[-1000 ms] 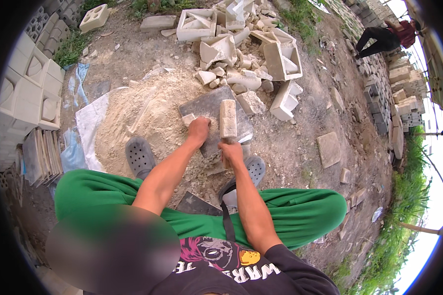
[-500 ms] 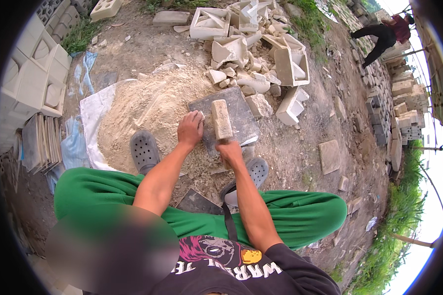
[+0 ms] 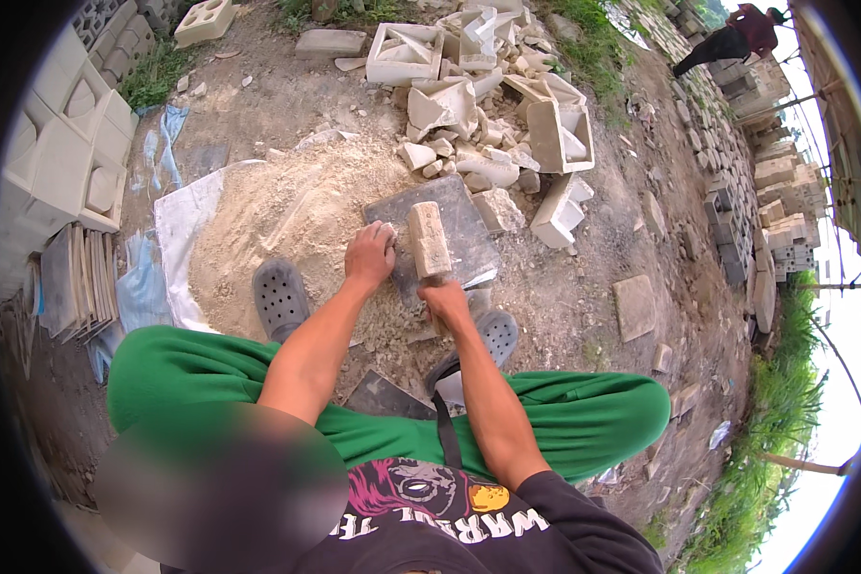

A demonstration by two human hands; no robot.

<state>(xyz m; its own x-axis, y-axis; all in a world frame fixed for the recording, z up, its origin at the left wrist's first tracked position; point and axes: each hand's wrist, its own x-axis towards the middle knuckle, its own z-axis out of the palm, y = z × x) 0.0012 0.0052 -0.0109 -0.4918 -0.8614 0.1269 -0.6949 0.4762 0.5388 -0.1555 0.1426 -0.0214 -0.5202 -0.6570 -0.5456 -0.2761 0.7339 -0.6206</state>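
Note:
My right hand (image 3: 445, 301) is wrapped round the handle of a mallet (image 3: 430, 239), whose dusty, pale block-shaped head lies over a dark flat slab (image 3: 469, 215). Beside the slab's left edge is my left hand (image 3: 371, 253), its fingers curled inward. Whatever those fingers hold, if anything, is hidden. Left of that hand spreads a heap of tan crushed powder (image 3: 287, 210) on a white sheet (image 3: 187, 215). Crumbs and small chips lie on the ground between my feet.
Broken pale blocks (image 3: 450, 105) are piled beyond the slab. Molded blocks (image 3: 96, 143) and thin boards (image 3: 75, 277) stand at left. A flat stone (image 3: 633, 306) lies at right. My grey clogs (image 3: 280, 298) flank the work spot. Another person (image 3: 737, 40) is far right.
My left hand has shifted slightly down, and the mallet head sits a little lower over the slab. The distant person has changed stance.

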